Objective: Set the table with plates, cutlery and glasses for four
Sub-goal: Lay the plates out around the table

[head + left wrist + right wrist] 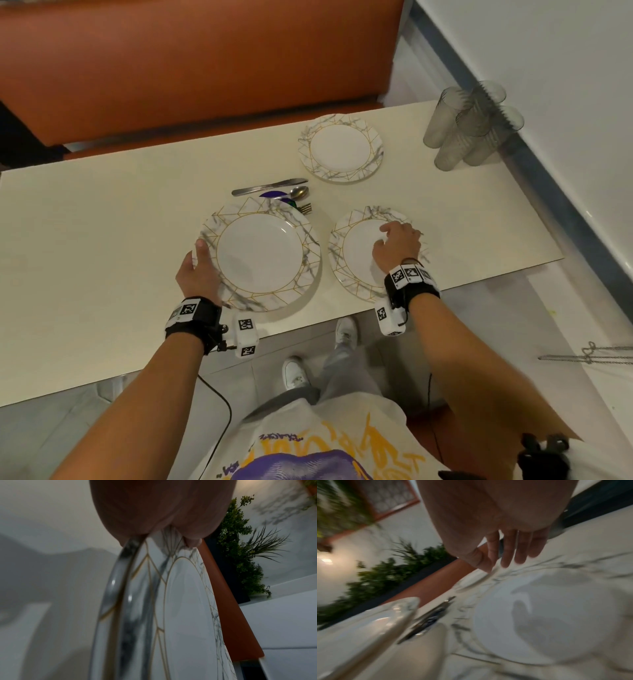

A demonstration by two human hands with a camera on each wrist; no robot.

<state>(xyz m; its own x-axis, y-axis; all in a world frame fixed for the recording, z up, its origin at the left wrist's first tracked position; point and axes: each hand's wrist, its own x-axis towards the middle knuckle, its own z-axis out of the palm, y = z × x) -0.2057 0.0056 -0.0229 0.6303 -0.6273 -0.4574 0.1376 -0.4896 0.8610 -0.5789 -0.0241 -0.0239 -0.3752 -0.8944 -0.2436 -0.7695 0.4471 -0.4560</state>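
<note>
On the cream table (102, 219) my left hand (197, 270) grips the stacked plates (260, 257) at nine o'clock; my right hand (397, 245) hovers loose-fingered, holding nothing, over the near plate (349, 260).

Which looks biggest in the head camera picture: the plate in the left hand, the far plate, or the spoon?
1. Plate in the left hand, though it is lifted nearer the camera, so that adds to it.
2. Far plate.
3. Spoon.

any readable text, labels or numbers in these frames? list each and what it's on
None readable.
Shirt: yellow and dark graffiti lettering, upside down in the head view, too stylised to read.
Wrist-mount tags and: black-and-white square code patterns, no letters or digits.
Plates, glasses, cutlery: no markings visible.
</note>
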